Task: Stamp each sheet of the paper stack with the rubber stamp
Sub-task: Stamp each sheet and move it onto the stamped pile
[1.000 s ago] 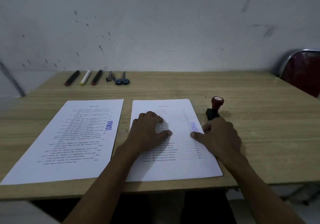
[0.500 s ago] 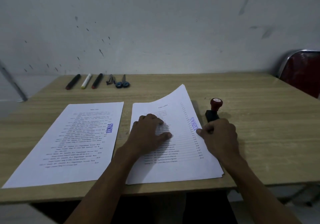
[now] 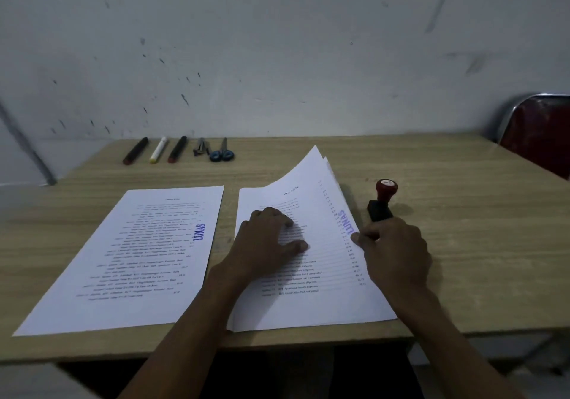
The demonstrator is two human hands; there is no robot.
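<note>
A paper stack lies on the wooden table in front of me, and its top sheet carries a blue LUNAS stamp mark. My left hand rests on the middle of the stack with fingers spread. My right hand pinches the right edge of the top sheets and lifts that edge, so their far right corner curls up. The rubber stamp, with a red knob on a black base, stands upright just beyond my right hand. A stamped sheet lies flat to the left.
Three markers, a small dark tool and blue-handled scissors lie in a row at the table's far edge by the wall. A red chair with a metal frame stands at the far right.
My right hand has taken hold of the stack's right edge and raised it, so the far corner of the top sheets lifts higher. My left hand stays in place.
</note>
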